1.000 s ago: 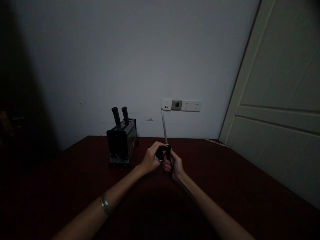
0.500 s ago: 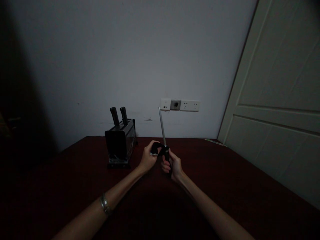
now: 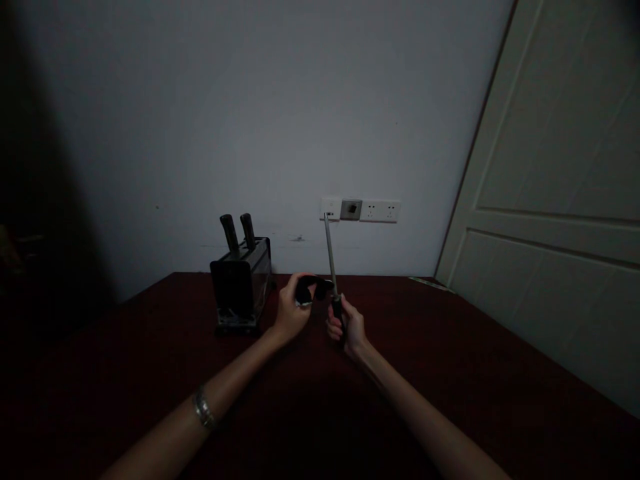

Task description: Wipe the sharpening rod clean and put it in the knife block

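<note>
My right hand [image 3: 345, 328] is closed round the dark handle of a honing steel [image 3: 330, 253], whose thin metal rod points up and slightly left in front of the wall. Just left of the rod, my left hand [image 3: 291, 313] is closed on a small dark object [image 3: 306, 291] that I cannot make out, held at about the height of the rod's base. I wear a metal bracelet [image 3: 203, 408] on my left wrist. Both hands hover over the dark red table [image 3: 450, 373].
A black knife block [image 3: 241, 283] with two dark knife handles [image 3: 239, 231] sticking up stands on the table at the left, near the wall. White wall sockets [image 3: 361, 211] sit behind the rod. A pale door [image 3: 560, 200] fills the right side. The room is dim.
My left hand has drawn away to the left from the steel's handle with the dark object. My right hand holds the steel nearly in place, the rod tilting slightly.
</note>
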`<state>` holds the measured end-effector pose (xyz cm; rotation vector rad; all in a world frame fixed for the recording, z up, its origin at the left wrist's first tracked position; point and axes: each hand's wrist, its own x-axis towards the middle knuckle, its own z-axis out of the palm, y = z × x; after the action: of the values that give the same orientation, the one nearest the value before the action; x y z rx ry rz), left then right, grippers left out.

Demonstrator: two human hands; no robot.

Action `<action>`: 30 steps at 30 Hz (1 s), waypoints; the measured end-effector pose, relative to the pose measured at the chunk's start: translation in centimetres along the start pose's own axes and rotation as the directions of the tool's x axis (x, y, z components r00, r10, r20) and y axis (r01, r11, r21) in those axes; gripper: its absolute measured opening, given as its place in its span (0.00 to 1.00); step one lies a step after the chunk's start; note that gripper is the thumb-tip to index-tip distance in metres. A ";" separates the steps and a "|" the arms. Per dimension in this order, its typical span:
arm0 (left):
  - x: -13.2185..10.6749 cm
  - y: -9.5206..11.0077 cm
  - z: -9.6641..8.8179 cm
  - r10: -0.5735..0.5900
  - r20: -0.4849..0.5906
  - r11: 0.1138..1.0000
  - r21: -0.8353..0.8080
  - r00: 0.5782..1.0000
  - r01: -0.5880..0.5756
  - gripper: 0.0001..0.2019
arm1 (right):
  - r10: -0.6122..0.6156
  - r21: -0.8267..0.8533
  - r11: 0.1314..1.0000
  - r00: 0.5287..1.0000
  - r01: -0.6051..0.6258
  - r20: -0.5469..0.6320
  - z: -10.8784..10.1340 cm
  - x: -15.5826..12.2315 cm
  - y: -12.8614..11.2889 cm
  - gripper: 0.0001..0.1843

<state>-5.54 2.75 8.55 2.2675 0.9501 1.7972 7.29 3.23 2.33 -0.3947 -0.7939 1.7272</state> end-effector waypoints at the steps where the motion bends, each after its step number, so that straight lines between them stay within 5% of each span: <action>1: -0.1 0.2 0.1 0.024 0.027 1.000 0.010 0.999 -0.024 0.08 | -0.008 -0.013 1.000 1.000 0.008 -0.017 0.1 0.0 0.1 0.24; 6: -0.9 0.1 0.7 0.157 0.261 0.986 0.020 0.952 -0.168 0.18 | -0.058 -0.101 0.994 0.995 0.050 -0.086 0.4 0.0 0.7 0.25; 9: -1.1 -0.3 0.9 0.142 0.311 0.988 0.012 0.940 -0.153 0.21 | -0.088 -0.134 0.988 0.989 0.072 -0.119 0.4 0.0 1.0 0.25; 20: -1.3 -0.4 0.8 -0.090 0.216 0.992 -0.071 0.972 0.107 0.18 | -0.036 -0.099 0.995 0.998 0.030 -0.060 0.8 -0.3 0.7 0.25; 30: -0.9 -1.4 0.8 -0.126 0.191 0.987 -0.071 0.973 0.142 0.08 | -0.032 -0.067 0.997 0.995 0.026 -0.091 0.7 -0.4 0.6 0.24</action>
<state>-5.49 3.62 6.99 2.2153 0.9500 1.5109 6.56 2.50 2.41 -0.5017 -0.7875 1.6469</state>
